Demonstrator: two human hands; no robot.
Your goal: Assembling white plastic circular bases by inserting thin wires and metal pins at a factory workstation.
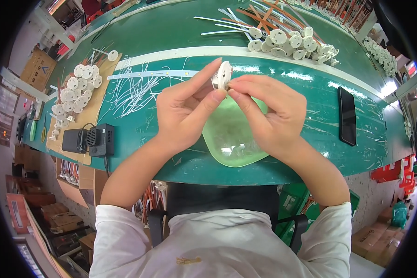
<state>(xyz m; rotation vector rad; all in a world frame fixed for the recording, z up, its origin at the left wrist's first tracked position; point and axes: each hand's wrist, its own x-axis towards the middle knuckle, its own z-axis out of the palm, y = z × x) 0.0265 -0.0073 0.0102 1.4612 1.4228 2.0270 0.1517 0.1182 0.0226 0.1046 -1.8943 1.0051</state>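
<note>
Assembly workshop, long green workbench [319,125], heaped white disc-shaped parts [278,36], loose white wires [135,94], cardboard boxes [374,238] around

A green-topped workbench [322,153] spreads across the room, a white strip [185,53] running along it; pale posts [25,84] stand at its left side; light glares brightly at the far right and lies in glossy streaks over the green surface. A black chair [217,197] with armrests stands at the near edge; grey floor [368,199] shows to the right, cardboard boxes [373,241] resting farther back.
</note>
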